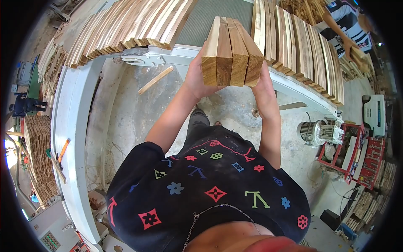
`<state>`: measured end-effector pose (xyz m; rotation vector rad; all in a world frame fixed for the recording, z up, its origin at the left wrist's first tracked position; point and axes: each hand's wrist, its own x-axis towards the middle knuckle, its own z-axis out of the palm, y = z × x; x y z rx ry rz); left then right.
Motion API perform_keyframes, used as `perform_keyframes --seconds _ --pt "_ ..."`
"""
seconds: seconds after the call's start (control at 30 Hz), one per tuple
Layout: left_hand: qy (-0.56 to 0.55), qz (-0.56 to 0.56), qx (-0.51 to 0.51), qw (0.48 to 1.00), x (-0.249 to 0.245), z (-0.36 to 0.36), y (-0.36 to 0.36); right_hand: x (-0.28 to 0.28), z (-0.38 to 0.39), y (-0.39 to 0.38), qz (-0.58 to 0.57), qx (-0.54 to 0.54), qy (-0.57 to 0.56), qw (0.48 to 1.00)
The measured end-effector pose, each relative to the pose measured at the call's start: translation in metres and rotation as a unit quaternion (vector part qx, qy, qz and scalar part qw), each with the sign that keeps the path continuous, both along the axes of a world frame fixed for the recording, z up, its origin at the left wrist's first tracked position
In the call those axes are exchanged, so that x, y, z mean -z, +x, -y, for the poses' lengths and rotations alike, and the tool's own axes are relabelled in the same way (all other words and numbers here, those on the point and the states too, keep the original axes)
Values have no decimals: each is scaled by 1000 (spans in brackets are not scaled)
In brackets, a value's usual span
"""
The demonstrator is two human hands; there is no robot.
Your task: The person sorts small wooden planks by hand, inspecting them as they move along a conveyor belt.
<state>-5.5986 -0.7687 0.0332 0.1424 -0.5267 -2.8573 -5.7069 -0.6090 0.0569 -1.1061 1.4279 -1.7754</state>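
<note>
Both my hands grip a bundle of several wooden boards from its two sides, the sawn ends facing me. My left hand presses on the left side, its fingers partly hidden under the wood. On the opposite side my right hand is wrapped round the outer board, fingers mostly out of sight. Beyond the bundle runs a dark green conveyor belt. A row of boards lies left of the belt, and another row of boards lies to the right.
A grey metal frame borders the left side. An electric motor and a red tool rack stand at the right. One loose wood strip lies low beneath the conveyor. A co-worker touches wood at the upper right.
</note>
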Motion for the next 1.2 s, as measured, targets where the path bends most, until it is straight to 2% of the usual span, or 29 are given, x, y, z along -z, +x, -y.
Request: perform_keyframes --seconds 0.47,0.53,0.57,0.63,0.67,0.73,0.77,0.8,0.83,0.87,0.9,1.0,1.03,1.1,1.2 --pt "-37 -5 -17 999 -5 -5 8 4 -2 6 20 -7 5 1000" --pt "-48 -54 -6 997 1 -8 13 6 -2 5 14 -8 -1 1000" --pt "-54 -78 0 996 7 -10 16 9 -5 3 59 -19 4 998" --pt "-38 18 -20 999 16 -26 21 18 -13 -6 146 -43 15 988" --pt "-29 65 -32 997 24 -36 23 24 -13 -12 111 -26 54 992" --pt "49 30 28 998 52 -51 26 39 -11 -24 44 11 131 990" --pt "93 69 35 993 74 -60 27 53 -6 -31 -55 35 177 982" --pt "110 87 31 990 98 -68 30 49 4 -29 -208 56 242 946" --pt "106 107 35 988 131 -70 33 41 16 -24 -354 76 302 882" --pt "100 125 39 986 159 -68 34 36 28 -25 -491 94 353 791" --pt "119 131 47 983 175 -69 38 52 41 -31 -597 176 228 749" --pt "152 148 45 976 205 -89 57 13 92 -25 -698 72 48 711" --pt "144 156 28 977 212 -99 62 16 107 -24 -715 -69 26 696" --pt "144 163 20 976 219 -106 71 29 132 -16 -696 -344 -18 630" --pt "171 167 39 970 210 -108 81 54 146 15 -661 -574 96 474"
